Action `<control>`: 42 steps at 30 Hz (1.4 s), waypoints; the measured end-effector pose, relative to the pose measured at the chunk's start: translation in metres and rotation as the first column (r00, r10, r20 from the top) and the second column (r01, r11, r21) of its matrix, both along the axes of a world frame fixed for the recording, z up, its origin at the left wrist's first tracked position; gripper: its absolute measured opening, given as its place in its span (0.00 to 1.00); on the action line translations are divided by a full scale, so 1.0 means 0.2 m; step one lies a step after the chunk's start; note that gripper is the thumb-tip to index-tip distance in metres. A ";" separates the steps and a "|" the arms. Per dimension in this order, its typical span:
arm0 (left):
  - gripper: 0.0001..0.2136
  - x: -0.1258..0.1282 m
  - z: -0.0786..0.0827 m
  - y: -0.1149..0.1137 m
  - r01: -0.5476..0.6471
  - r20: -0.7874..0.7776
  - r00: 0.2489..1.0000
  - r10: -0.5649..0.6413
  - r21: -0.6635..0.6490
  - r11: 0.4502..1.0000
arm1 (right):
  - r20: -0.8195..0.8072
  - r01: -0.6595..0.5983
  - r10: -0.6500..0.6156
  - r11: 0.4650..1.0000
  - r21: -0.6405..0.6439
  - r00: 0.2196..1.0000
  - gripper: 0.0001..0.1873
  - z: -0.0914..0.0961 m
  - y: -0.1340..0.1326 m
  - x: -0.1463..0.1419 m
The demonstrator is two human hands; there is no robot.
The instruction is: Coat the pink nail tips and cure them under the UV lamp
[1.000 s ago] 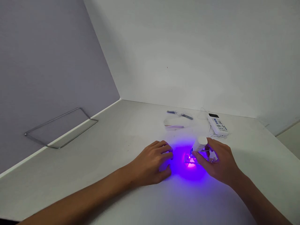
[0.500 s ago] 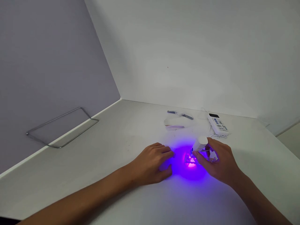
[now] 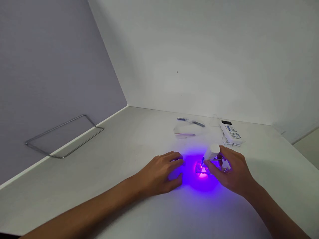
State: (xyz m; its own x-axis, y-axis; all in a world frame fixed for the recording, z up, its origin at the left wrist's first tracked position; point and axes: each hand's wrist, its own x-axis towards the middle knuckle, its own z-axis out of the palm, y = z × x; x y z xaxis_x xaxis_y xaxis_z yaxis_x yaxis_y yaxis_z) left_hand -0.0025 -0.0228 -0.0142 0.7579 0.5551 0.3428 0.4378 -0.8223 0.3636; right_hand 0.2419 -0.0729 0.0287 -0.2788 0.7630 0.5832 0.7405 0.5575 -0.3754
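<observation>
While right hand (image 3: pixel 235 172) grips white lamp (image 3: pixel 211 152) | left hand (image 3: pixel 162 173) wide, loosely curled | violet-lit table (image 3: pixel 190 183) between

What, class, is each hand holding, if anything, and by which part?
The right hand holds the white lamp by its side, with the thumb near its lower end. The left hand shows nothing held.

Lamp (image 3: pixel 211 152) — right of left hand (image 3: pixel 161 174) | device (image 3: pixel 231 132) — behind right hand (image 3: pixel 236 171) | wire frame (image 3: pixel 83 142) far left
</observation>
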 end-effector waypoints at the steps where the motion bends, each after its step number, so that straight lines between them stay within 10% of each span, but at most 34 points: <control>1: 0.08 0.00 0.00 0.00 -0.005 0.004 1.000 0.005 0.005 1.000 | -0.003 -0.002 0.002 1.000 -0.003 1.000 0.08 0.00 0.00 0.00; 42: 0.06 0.01 -0.01 0.00 0.016 -0.008 1.000 -0.015 0.082 0.996 | -0.011 0.012 -0.012 1.000 -0.007 1.000 0.11 0.01 0.00 0.00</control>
State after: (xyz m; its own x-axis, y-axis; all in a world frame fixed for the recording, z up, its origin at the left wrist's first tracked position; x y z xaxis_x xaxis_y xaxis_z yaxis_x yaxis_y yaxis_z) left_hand -0.0003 -0.0219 -0.0161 0.7686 0.5135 0.3816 0.4273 -0.8559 0.2913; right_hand 0.2409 -0.0723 0.0297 -0.2629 0.7705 0.5808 0.7430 0.5456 -0.3875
